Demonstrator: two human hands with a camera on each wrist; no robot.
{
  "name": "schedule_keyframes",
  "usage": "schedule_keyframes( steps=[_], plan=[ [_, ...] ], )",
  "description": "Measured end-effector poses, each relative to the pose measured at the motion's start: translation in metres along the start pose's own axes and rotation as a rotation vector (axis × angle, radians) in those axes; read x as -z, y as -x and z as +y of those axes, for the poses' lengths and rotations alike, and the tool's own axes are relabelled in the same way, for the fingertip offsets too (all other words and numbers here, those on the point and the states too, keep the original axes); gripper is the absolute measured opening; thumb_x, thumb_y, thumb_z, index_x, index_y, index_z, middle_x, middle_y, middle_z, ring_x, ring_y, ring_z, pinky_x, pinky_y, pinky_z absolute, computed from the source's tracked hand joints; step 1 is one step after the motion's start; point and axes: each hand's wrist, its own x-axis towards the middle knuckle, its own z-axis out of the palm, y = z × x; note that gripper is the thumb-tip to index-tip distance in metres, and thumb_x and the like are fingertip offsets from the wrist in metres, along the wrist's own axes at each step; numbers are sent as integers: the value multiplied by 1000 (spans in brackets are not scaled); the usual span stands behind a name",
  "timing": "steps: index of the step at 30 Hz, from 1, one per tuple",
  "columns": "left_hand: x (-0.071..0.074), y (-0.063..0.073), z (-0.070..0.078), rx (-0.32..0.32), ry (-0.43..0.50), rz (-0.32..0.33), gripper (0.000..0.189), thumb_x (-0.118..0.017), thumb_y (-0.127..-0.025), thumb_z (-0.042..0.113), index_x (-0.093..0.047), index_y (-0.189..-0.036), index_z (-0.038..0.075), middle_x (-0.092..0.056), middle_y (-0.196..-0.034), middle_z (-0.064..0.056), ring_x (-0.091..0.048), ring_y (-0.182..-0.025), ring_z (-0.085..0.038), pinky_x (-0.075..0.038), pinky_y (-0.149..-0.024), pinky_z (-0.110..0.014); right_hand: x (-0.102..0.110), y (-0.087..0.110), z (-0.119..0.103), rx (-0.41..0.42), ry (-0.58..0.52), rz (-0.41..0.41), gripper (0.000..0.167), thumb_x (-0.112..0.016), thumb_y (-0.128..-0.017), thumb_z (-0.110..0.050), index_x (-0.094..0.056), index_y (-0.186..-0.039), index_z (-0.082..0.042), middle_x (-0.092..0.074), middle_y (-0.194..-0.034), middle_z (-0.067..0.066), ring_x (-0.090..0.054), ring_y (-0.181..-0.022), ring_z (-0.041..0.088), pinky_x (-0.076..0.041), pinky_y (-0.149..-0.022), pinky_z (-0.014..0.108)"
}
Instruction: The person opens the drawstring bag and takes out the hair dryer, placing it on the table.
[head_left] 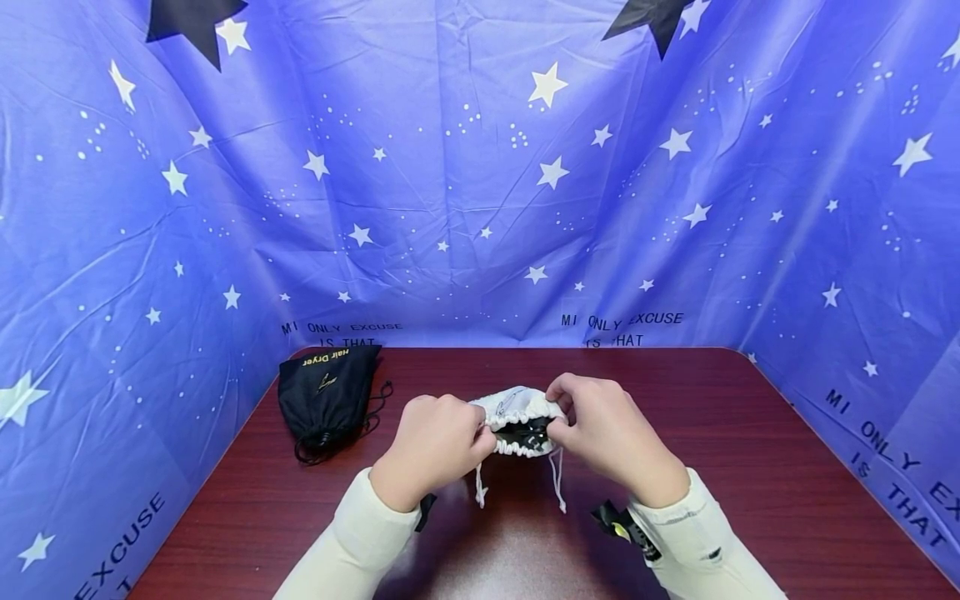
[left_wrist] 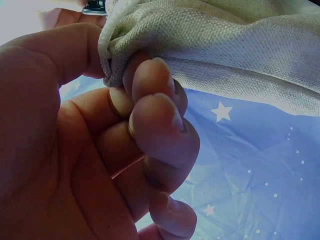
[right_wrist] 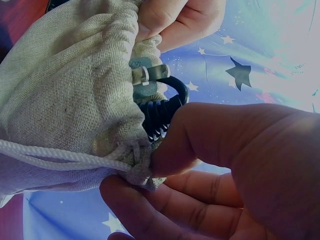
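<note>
A whitish cloth drawstring bag (head_left: 517, 403) stands over the table between the two hands, its gathered mouth spread and facing the head camera. My left hand (head_left: 437, 440) pinches the left end of the rim; in the left wrist view the other fingers curl below the cloth (left_wrist: 210, 45). At the opposite end, my right hand (head_left: 611, 429) pinches the rim between thumb and forefinger, beside the knotted white cord (right_wrist: 65, 159). Inside the mouth show a black ribbed cable (right_wrist: 159, 116) and a plug with metal prongs (right_wrist: 152, 74). The bag's deeper contents are hidden.
A black drawstring pouch (head_left: 330, 400) lettered "Hair Dryer" lies at the table's back left. The dark red wooden table (head_left: 750, 467) ends at a blue star-printed curtain (head_left: 465, 208) at the back and sides. White cord ends (head_left: 558, 487) hang from the bag.
</note>
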Motion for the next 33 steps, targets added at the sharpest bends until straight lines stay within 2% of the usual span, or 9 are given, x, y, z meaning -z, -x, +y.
schedule_keyframes(
  steps=[11,19,25,29,33],
  plan=[
    [-1,-1,-2,-1,0,-9,40,-62,-84,32,-38,-53,24,-35,-48,9,-41,-44,-15,-26,-42,-35,0,0,0,-3,-1,1,26,-73,-73,-6,-72,-98,-13,-66,-77,-9,-60,-69,7,-50,-65,29],
    [-1,-1,-1,2,5,-9,40,-63,-83,33,-38,-52,24,-35,-47,9,-41,-44,-15,-26,-42,-35,-1,0,1,32,14,2,26,-73,-72,-5,-71,-96,-14,-60,-76,-9,-52,-67,6,-45,-63,28],
    [-2,-2,-2,51,27,13,39,-64,-79,33,-39,-51,24,-36,-45,9,-40,-43,-15,-28,-41,-36,-7,-3,2,103,12,17,25,-69,-76,-5,-65,-97,-18,-50,-75,-8,-47,-69,9,-41,-63,28],
    [-4,-3,-1,91,48,34,33,-63,-79,31,-41,-55,23,-41,-50,7,-47,-45,-19,-32,-42,-37,-11,-4,3,163,-11,76,26,-64,-78,-1,-59,-96,-20,-50,-77,-6,-46,-70,10,-41,-64,28],
    [-5,-4,-1,120,48,47,29,-61,-81,31,-44,-59,21,-47,-54,4,-53,-49,-23,-35,-44,-38,-14,-6,3,200,-26,127,24,-60,-79,3,-59,-88,-19,-55,-81,-3,-49,-72,10,-43,-65,30]
  ],
)
